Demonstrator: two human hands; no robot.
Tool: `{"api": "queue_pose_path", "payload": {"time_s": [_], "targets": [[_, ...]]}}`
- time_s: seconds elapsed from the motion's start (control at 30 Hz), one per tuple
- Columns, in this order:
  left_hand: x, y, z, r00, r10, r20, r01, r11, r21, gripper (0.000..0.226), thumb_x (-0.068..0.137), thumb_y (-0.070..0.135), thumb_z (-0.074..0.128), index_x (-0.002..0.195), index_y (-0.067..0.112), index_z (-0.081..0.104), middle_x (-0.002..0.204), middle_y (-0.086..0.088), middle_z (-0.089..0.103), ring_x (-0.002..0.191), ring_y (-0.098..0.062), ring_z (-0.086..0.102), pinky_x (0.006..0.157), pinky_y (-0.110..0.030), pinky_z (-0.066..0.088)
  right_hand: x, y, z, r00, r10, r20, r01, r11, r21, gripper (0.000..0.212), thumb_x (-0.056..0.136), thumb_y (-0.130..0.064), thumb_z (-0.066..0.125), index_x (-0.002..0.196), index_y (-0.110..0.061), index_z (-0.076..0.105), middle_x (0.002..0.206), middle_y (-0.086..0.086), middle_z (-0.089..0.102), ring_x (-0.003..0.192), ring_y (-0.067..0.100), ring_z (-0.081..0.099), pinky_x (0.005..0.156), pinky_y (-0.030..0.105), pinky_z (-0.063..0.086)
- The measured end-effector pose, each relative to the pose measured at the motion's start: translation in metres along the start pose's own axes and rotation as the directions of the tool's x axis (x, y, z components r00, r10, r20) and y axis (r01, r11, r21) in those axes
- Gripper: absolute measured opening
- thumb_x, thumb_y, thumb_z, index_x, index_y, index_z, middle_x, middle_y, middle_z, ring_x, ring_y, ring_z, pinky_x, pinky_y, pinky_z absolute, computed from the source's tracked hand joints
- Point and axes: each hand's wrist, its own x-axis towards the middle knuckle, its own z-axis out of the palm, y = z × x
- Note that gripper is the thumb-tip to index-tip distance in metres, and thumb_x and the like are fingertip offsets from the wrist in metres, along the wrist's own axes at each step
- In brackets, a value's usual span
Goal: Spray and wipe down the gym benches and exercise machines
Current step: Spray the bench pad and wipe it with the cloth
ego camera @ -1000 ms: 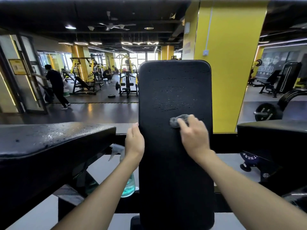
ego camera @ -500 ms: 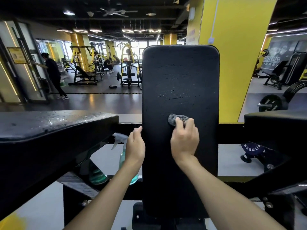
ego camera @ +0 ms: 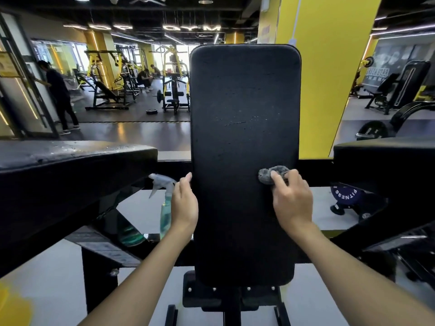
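Observation:
A tall black upright pad (ego camera: pixel 242 114) fills the middle of the head view, with faint wet streaks across its centre. My right hand (ego camera: pixel 292 201) holds a small grey cloth (ego camera: pixel 270 175) bunched under its fingertips and presses it to the pad near the right edge. My left hand (ego camera: pixel 184 205) is at the pad's left edge, thumb against the side. It holds a clear spray bottle of green liquid (ego camera: pixel 164 212), nozzle pointing left; the fingers round the bottle are hidden behind the hand.
A black padded arm rest (ego camera: pixel 70 161) speckled with droplets juts in from the left, and another black pad (ego camera: pixel 386 161) stands at the right. A yellow pillar (ego camera: pixel 329 67) rises behind. A person (ego camera: pixel 58 95) stands at the far left among distant machines.
My right hand has dragged the cloth down the pad and across to its right edge. My left hand and the bottle have stayed at the left edge.

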Motion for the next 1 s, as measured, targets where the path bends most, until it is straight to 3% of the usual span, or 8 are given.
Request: {"api": "queue_pose_path", "payload": {"time_s": [0.2,0.27,0.47,0.57,0.67,0.73,0.8,1.0], "targets": [[-0.01,-0.026,-0.013,0.996,-0.05,0.079,0.047,0.998,0.045,0.052,0.102,0.04,0.029,0.142,0.023,0.055,0.145,0.006,0.056,0.136,-0.01,0.048,0.12,-0.042,0.033,-0.014,-0.027,0.005,0.882,0.47,0.006,-0.47,0.881,0.054,0.03,0.081,0.008,0.065,0.11,-0.002,0.067,0.088,0.018,0.047,0.06,0.03,0.044,0.048,0.034,0.038],[-0.016,-0.03,-0.017,0.992,-0.074,0.101,0.066,0.995,0.076,0.062,0.092,0.05,0.029,0.141,0.026,0.057,0.144,0.008,0.056,0.135,-0.008,0.048,0.119,-0.042,0.033,-0.013,-0.052,0.011,0.848,0.53,-0.014,-0.528,0.847,0.051,0.026,0.082,0.006,0.063,0.107,-0.002,0.067,0.087,0.017,0.047,0.059,0.029,0.043,0.047,0.033,0.039],[-0.018,-0.03,-0.02,0.986,-0.12,0.116,0.105,0.986,0.128,0.075,0.078,0.065,0.031,0.14,0.03,0.057,0.142,0.01,0.057,0.135,-0.008,0.048,0.118,-0.043,0.034,-0.026,-0.125,0.022,0.952,0.305,0.013,-0.304,0.943,0.137,0.029,0.078,0.008,0.067,0.103,-0.007,0.071,0.081,0.013,0.051,0.062,0.028,0.047,0.054,0.034,0.038],[-0.023,-0.024,-0.022,0.986,-0.137,0.097,0.129,0.988,0.087,0.055,0.1,0.046,0.029,0.141,0.022,0.056,0.141,0.006,0.058,0.132,-0.009,0.05,0.118,-0.039,0.035,-0.041,-0.152,0.025,0.997,0.031,0.066,-0.043,0.982,0.184,0.024,0.08,0.004,0.066,0.101,-0.007,0.07,0.083,0.013,0.055,0.065,0.029,0.05,0.056,0.037,0.039],[-0.03,-0.031,-0.031,0.982,-0.142,0.121,0.129,0.985,0.11,0.049,0.108,0.035,0.019,0.139,0.021,0.055,0.138,0.004,0.059,0.127,-0.008,0.052,0.111,-0.036,0.041,-0.044,-0.127,0.02,0.965,-0.253,0.073,0.235,0.951,0.199,0.023,0.083,0.002,0.06,0.101,-0.008,0.07,0.085,0.012,0.056,0.068,0.029,0.048,0.058,0.038,0.037],[-0.034,-0.043,-0.035,0.978,-0.169,0.123,0.156,0.981,0.112,0.049,0.109,0.036,0.017,0.127,0.025,0.061,0.127,0.004,0.065,0.115,-0.004,0.059,0.095,-0.028,0.048,-0.044,-0.092,0.011,0.943,-0.312,0.114,0.293,0.944,0.154,0.025,0.082,0.003,0.06,0.103,-0.007,0.07,0.084,0.013,0.056,0.069,0.03,0.048,0.059,0.039,0.036],[-0.041,-0.052,-0.037,0.973,-0.198,0.12,0.185,0.977,0.109,0.048,0.109,0.035,0.016,0.117,0.028,0.064,0.118,0.007,0.068,0.106,0.001,0.06,0.088,-0.024,0.048,-0.05,-0.05,0.004,0.971,-0.187,0.148,0.18,0.982,0.059,0.031,0.077,0.007,0.068,0.105,-0.005,0.07,0.083,0.016,0.053,0.068,0.031,0.048,0.057,0.038,0.032],[-0.042,-0.064,-0.032,0.978,-0.198,0.064,0.187,0.972,0.14,0.046,0.106,0.034,0.023,0.115,0.03,0.068,0.118,0.008,0.07,0.112,-0.006,0.062,0.104,-0.034,0.047,-0.081,-0.002,-0.01,0.958,0.237,0.163,-0.237,0.971,-0.02,0.04,0.074,0.013,0.068,0.112,-0.001,0.068,0.084,0.017,0.045,0.067,0.033,0.047,0.057,0.039,0.039]]}}
